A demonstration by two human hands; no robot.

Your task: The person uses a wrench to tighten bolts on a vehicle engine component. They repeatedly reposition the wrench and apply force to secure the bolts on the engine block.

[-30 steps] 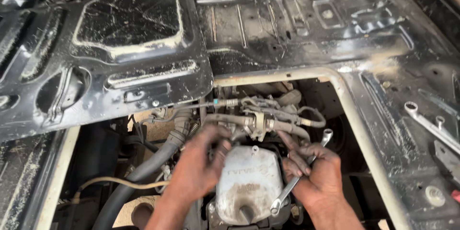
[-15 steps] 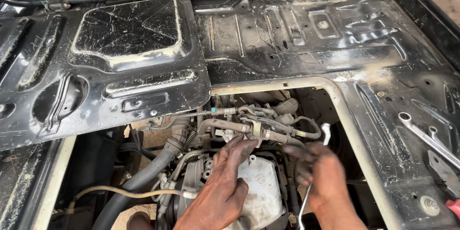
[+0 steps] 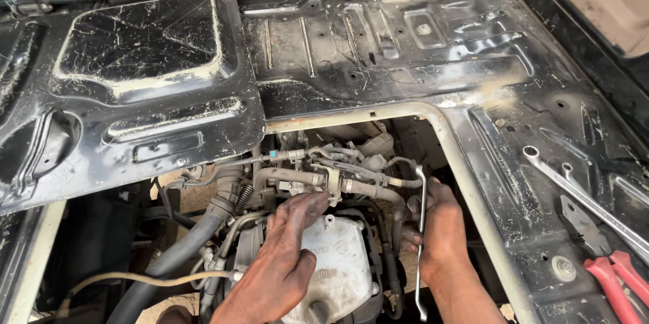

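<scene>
the black metal floor panel (image 3: pixel 378 47) surrounds an opening over the grimy engine cover (image 3: pixel 338 270). the left hand (image 3: pixel 284 256) lies on that cover, fingers (image 3: pixel 307 204) loosely together, touching the hose pipe (image 3: pixel 291 177) and gripping nothing. the right hand (image 3: pixel 439 226) has its fingers clamped on a slim wrench (image 3: pixel 420 243), upright beside the pipes. greasy fingers could let the wrench slip down into the engine bay.

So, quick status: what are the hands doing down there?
Left hand fingertips on metal pipes. Right hand grips slim wrench. Hoses crowd engine cover.
</scene>
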